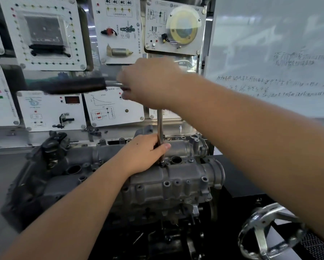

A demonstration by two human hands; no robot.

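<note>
A grey metal engine head [157, 186] sits on a stand in the middle. A long steel extension bar [160, 124] stands upright on a bolt at the top of the casting. My left hand [145, 154] grips the lower part of the bar just above the bolt. My right hand [151, 83] holds the head of a ratchet wrench at the top of the bar. The wrench's black handle [76, 86] points left and looks blurred.
A wall of white training panels [118, 30] with sensors and wiring diagrams stands behind the engine. A whiteboard [273, 59] with handwriting fills the right. A chrome handwheel [270, 231] sits at lower right. Small bolts [93, 131] lie on the metal shelf behind.
</note>
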